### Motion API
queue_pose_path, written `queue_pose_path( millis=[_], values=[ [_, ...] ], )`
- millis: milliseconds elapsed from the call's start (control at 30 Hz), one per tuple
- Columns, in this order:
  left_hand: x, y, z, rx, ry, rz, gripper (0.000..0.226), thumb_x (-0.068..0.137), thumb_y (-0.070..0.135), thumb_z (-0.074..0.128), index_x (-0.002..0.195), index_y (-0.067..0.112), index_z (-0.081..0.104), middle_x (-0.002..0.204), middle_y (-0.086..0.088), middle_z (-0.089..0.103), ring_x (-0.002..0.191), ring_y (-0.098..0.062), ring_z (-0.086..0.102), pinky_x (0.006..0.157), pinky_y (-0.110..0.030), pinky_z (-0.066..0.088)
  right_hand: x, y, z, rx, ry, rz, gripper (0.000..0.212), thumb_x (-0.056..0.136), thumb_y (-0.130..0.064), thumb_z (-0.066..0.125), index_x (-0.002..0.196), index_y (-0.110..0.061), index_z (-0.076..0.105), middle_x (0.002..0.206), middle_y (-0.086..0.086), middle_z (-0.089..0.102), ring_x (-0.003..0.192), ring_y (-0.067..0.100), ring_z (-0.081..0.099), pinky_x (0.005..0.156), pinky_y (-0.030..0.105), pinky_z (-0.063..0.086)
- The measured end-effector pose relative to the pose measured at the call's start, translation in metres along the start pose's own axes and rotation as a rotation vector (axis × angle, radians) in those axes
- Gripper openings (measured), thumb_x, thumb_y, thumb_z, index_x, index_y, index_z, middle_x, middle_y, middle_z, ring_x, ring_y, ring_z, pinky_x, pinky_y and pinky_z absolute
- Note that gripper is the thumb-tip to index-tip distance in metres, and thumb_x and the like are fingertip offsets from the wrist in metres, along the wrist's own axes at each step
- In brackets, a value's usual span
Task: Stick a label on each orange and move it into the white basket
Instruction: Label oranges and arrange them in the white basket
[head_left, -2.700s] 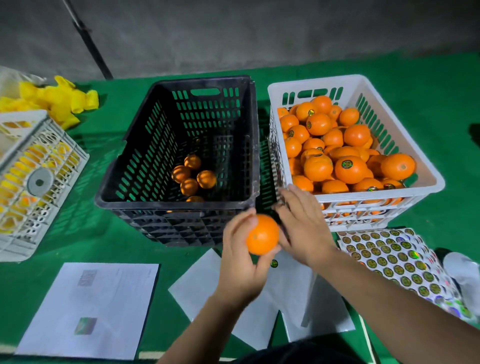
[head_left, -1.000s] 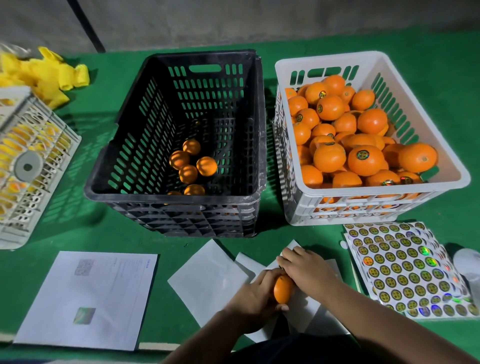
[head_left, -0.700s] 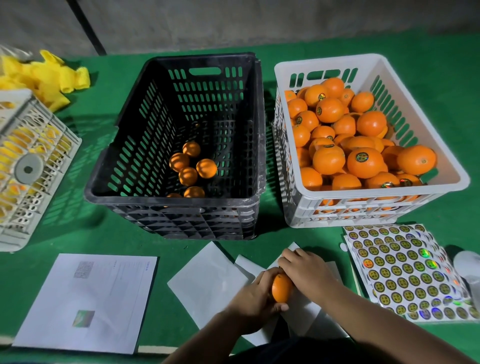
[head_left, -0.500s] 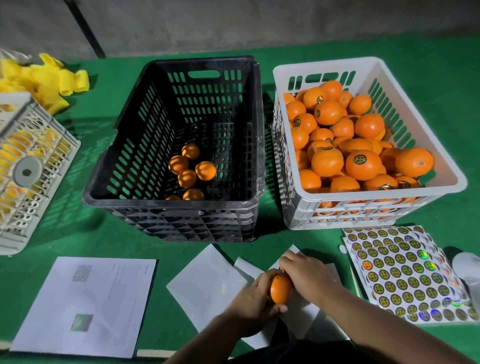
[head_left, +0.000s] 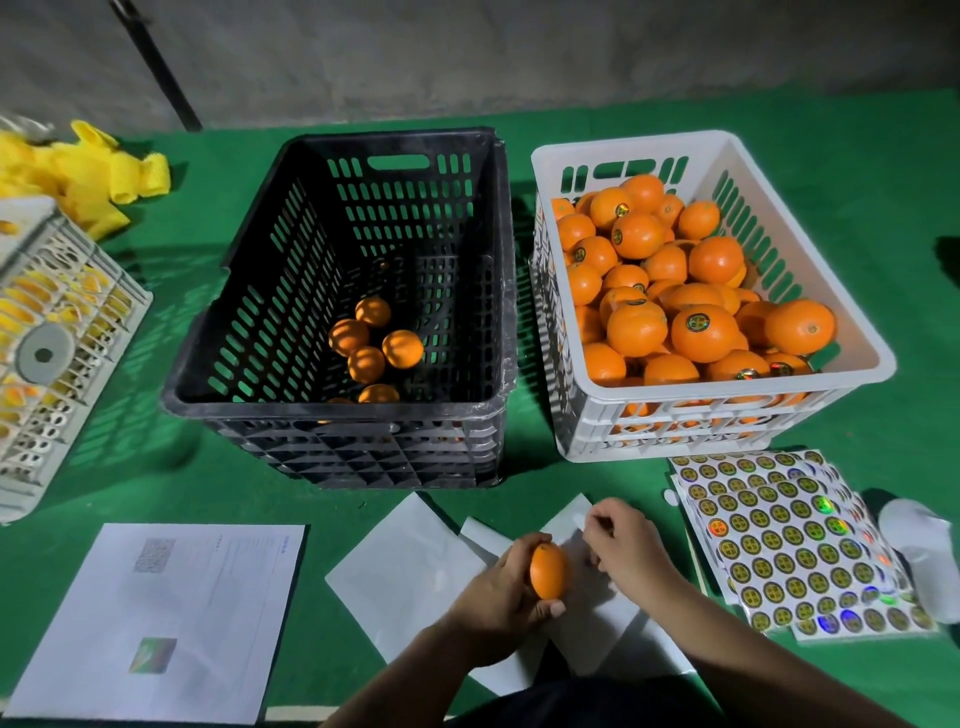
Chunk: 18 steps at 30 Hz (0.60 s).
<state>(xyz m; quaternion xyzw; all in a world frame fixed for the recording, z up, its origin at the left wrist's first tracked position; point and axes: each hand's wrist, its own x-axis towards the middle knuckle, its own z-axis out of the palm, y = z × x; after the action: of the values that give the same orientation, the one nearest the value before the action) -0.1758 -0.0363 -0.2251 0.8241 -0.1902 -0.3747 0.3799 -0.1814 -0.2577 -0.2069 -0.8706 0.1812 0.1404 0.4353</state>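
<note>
Orange-skinned round orange (head_left: 549, 570) is sitting in the left hand (head_left: 500, 590), whose grip is curling around it above white paper sheets (head_left: 410, 566) on the green counter (head_left: 130, 483). The right hand (head_left: 626, 545) is hovering just beside it, fingertips pinched together; whether they are holding a label cannot be told. The white slotted plastic basket (head_left: 613, 415) is standing beyond, the black crate (head_left: 332, 415) to its left.

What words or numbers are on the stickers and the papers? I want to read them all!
None can be read.
Sticker sheet: round gold and black emblems, too small to read.
Stickers on the oranges in the white basket: same emblem, no clear letters.
Printed paper: a square code, faint text lines and a small picture, all blurred.
</note>
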Motion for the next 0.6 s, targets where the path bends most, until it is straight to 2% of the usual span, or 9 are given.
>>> queue_pose_path(
  millis=[67,133,233,300,400,467,533,600],
  values=[
    [0.0,0.005,-0.001,-0.008,0.012,-0.005,0.079,0.081,0.087,0.055,0.144,0.055,0.019,0.143,0.004,0.048,0.115,-0.021,0.057,0.098,-0.038,0.05,-0.005,-0.002,-0.008,0.209,0.071,0.079,0.007,0.103,-0.012,0.057,0.099,-0.012,0.063,0.081,0.007,0.072,0.064,0.01,0.07,0.06,0.023,0.057],
    [-0.001,0.011,-0.003,-0.045,0.039,-0.011,0.08,0.083,0.081,0.059,0.147,0.05,0.021,0.141,0.002,0.05,0.116,-0.022,0.058,0.1,-0.041,0.051,-0.01,-0.007,-0.018,0.313,0.111,0.081,0.007,0.102,-0.009,0.058,0.099,-0.011,0.064,0.078,0.008,0.073,0.067,0.017,0.072,0.063,0.029,0.061],
    [-0.005,0.02,-0.007,-0.093,0.146,0.077,0.073,0.085,0.076,0.063,0.144,0.057,0.024,0.139,0.007,0.051,0.116,-0.019,0.061,0.1,-0.042,0.054,-0.021,-0.023,-0.029,0.315,0.074,0.005,0.009,0.098,-0.014,0.065,0.097,-0.021,0.071,0.083,-0.003,0.076,0.079,0.01,0.073,0.071,0.026,0.06],
    [-0.008,0.03,-0.012,-0.169,0.24,0.17,0.068,0.088,0.068,0.067,0.142,0.063,0.026,0.139,0.014,0.05,0.117,-0.015,0.064,0.099,-0.034,0.057,-0.031,-0.036,-0.032,0.332,0.042,-0.039,0.012,0.095,-0.017,0.07,0.09,-0.026,0.075,0.085,-0.005,0.076,0.082,0.008,0.071,0.076,0.024,0.057],
    [-0.007,0.048,-0.02,-0.24,0.354,0.243,0.072,0.091,0.061,0.071,0.15,0.051,0.03,0.144,0.014,0.049,0.122,-0.012,0.062,0.098,-0.036,0.057,-0.042,-0.057,-0.039,0.4,0.08,-0.108,0.016,0.093,-0.011,0.072,0.087,-0.024,0.078,0.086,-0.003,0.077,0.086,0.013,0.071,0.082,0.025,0.056],
    [-0.008,0.063,-0.028,-0.329,0.394,0.259,0.074,0.091,0.058,0.073,0.151,0.051,0.031,0.145,0.01,0.049,0.123,-0.013,0.06,0.1,-0.036,0.054,-0.048,-0.074,-0.05,0.483,0.112,-0.173,0.019,0.094,-0.006,0.071,0.087,-0.022,0.079,0.086,0.0,0.077,0.085,0.012,0.071,0.08,0.022,0.055],
    [-0.01,0.082,-0.038,-0.447,0.404,0.264,0.074,0.092,0.046,0.075,0.15,0.057,0.03,0.138,0.003,0.053,0.111,-0.012,0.065,0.09,-0.031,0.056,-0.053,-0.093,-0.065,0.58,0.146,-0.234,0.022,0.095,-0.004,0.069,0.089,-0.022,0.08,0.085,0.004,0.078,0.082,0.012,0.073,0.076,0.019,0.056],
    [-0.016,0.107,-0.049,-0.558,0.418,0.29,0.073,0.094,0.034,0.075,0.147,0.061,0.032,0.128,0.002,0.058,0.099,-0.015,0.069,0.08,-0.031,0.058,-0.056,-0.113,-0.081,0.642,0.162,-0.312,0.021,0.096,-0.007,0.07,0.09,-0.024,0.081,0.086,0.007,0.079,0.082,0.014,0.073,0.078,0.021,0.057]
  ],
)
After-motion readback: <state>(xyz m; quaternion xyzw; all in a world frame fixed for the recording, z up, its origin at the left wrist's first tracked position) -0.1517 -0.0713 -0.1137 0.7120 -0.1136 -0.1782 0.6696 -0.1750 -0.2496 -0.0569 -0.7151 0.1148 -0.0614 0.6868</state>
